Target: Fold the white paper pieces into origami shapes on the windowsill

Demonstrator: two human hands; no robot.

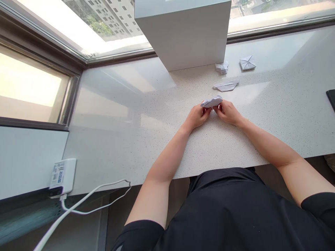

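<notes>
Between my two hands is a small folded piece of white paper (212,102), raised a little above the speckled white counter (146,139). My left hand (198,115) pinches its left end, thumb toward me. At the right end, my right hand (227,112) grips it the same way. The fingertips behind the paper are hidden. Just beyond it lies a flat, boat-shaped paper fold (226,85). Farther back are a crumpled-looking paper fold (222,67) and a square paper fold (247,63) with creases meeting at its middle.
A large white box (191,38) stands at the back against the window. A white adapter (68,174) with a white cable (99,186) sits at the counter's left front corner. The edge of a dark flat object (332,98) shows at the far right.
</notes>
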